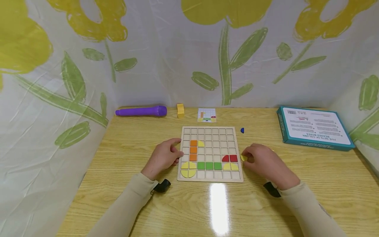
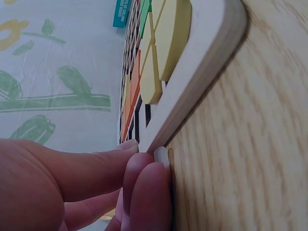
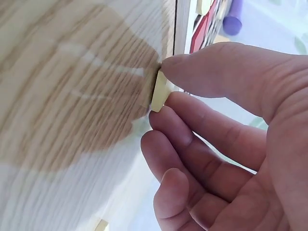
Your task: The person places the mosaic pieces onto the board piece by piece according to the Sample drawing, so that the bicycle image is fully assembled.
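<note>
A wooden grid board [image 1: 209, 180] lies on the table with flat coloured pieces in its cells. On it are an orange square column [image 1: 193, 150], a green row [image 1: 209, 166], red pieces [image 1: 233, 158] at the right and a yellow circle of quarters [image 1: 188, 169] at lower left. My left hand [image 1: 164, 154] grips the board's left edge between thumb and fingers. Just off the right edge, my right hand [image 1: 266, 163] pinches a yellow quarter-circle piece [image 3: 160, 91] at the table surface. Fingers hide part of that piece.
Behind the board lie a pattern card [image 1: 207, 115], a yellow block [image 1: 180, 111] and a purple microphone-shaped object [image 1: 141, 111]. A blue piece [image 1: 242, 130] sits off the board's upper right. A teal box [image 1: 315, 127] stands at the back right, near the flowered backdrop [image 1: 165, 59].
</note>
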A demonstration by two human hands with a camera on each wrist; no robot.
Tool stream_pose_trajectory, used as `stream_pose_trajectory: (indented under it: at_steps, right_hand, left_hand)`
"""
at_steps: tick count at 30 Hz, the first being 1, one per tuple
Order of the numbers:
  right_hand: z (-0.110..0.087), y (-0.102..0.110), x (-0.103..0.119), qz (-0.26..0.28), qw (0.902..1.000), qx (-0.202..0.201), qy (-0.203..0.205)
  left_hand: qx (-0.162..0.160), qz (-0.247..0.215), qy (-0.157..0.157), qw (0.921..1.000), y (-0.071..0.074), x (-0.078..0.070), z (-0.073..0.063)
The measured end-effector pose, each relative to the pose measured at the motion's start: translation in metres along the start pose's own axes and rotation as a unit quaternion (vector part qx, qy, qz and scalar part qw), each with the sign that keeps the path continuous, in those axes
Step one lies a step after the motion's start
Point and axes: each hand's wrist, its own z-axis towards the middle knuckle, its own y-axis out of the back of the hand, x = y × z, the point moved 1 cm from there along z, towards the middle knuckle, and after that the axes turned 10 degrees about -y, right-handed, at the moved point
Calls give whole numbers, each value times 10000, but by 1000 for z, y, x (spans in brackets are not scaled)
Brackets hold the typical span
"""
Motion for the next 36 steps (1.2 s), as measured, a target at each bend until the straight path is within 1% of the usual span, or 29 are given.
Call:
stream_pose_trajectory:
  at_steps: [6,12,16,20,23,27,36]
  right_hand:
    - [-9,5,4,41,9999,-38,120]
    - [-18,7,22,136,9989,-48,446]
    - [-25,4,35,56,9980,-3,632]
    - [-30,-2,44,-92,9956,-101,925]
    - [-33,-6,49,-183,9932,-217,1132]
    - [-35,-12,53,-220,9913,-277,1267]
    - [-37,-17,52,-265,9885,-336,1448]
  left_hand:
    - [12,-43,75,10000,0,1,1]
    - [-20,-16,48,10000,0,1,0]
    - [-22,-36,39,10000,0,1,0]
    - [-21,-57,53,10000,0,1,0]
    - [-6,-54,-11,10000,0,1,0]
    - [21,-38,-111,9999,1,2,0]
    - [2,-110,-43,9999,0,2,0]
